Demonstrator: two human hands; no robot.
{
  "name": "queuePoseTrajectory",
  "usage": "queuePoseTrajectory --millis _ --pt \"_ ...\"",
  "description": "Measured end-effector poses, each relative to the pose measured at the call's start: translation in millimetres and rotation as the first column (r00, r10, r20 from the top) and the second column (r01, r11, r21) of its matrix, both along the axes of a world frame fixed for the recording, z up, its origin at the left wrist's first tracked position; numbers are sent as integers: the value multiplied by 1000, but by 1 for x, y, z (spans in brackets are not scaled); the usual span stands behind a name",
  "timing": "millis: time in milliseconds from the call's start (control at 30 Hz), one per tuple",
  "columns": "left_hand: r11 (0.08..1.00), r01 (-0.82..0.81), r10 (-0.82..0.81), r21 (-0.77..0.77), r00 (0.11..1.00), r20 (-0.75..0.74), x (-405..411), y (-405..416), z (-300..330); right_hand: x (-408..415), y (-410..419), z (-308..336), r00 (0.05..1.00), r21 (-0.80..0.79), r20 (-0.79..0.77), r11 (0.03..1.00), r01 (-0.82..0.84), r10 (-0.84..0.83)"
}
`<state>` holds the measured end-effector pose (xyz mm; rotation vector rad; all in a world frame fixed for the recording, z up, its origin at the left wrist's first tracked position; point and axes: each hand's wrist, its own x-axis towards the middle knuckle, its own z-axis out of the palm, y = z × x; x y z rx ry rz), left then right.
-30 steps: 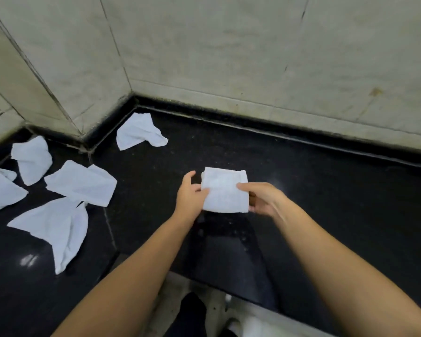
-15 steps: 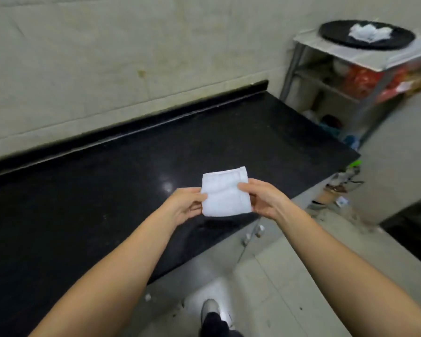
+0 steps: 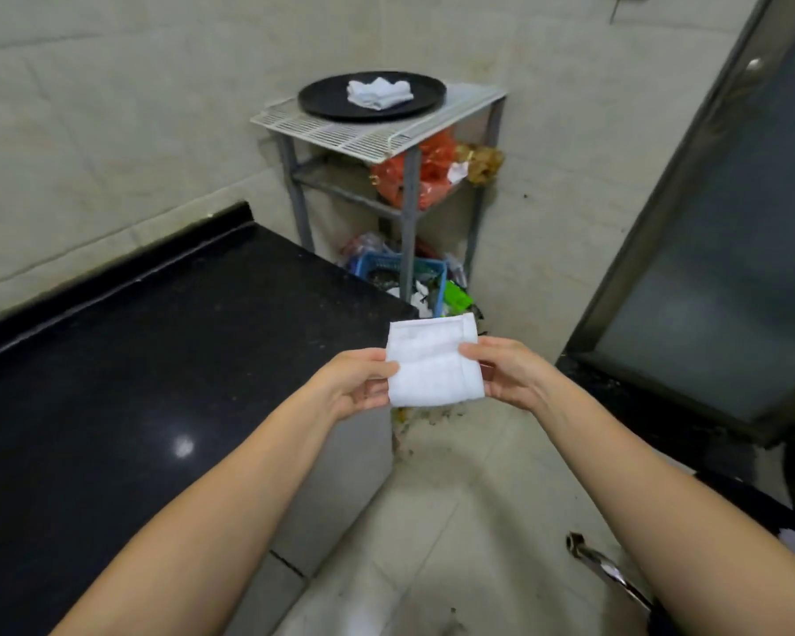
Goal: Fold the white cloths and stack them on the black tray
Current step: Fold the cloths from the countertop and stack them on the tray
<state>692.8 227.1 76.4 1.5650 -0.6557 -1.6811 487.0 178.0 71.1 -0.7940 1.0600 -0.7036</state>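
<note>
— White terry, folded to a neat square: the folded cloth (image 3: 434,362) is pinched at its left edge by the left hand (image 3: 358,383) and at its right edge by the right hand (image 3: 501,371), held up in the air just past the end of the black worktop (image 3: 166,360).

— What has changed?

— The view. A second ago the cloth hung over the worktop corner with loose cloths lying to the left; half a second ago the rack was off at the upper right. Now the wire rack (image 3: 377,130) stands straight ahead, with the black tray (image 3: 322,101) on top and a small pile of folded cloths (image 3: 379,93) already on it.

— And the grip?

— Unchanged, both hands hold the same edges.

— So folding is finished for this one?

— I judge so. The person has turned to carry it; tray and cloth are well apart, so a reach or step remains before stacking.
</note>
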Motion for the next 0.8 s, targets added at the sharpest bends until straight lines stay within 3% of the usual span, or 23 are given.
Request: queuePoseTrajectory --millis 133,333,633,800 --pt "999 -1 -1 -38 999 -41 -58 -73 23 -58 -74 26 1000 -32 9 999 13 -12" --pt "988 -16 14 -151 1000 -9 -78 -188 62 -77 -189 58 1000 -109 11 994 13 -12" --pt "947 -127 116 -297 992 -54 -24 -368 125 -25 -404 138 968 -359 -146 901 -245 205" --pt "912 -240 255 -334 967 3 2 -442 154 16 -497 168 937 -459 -270 826 -327 221"
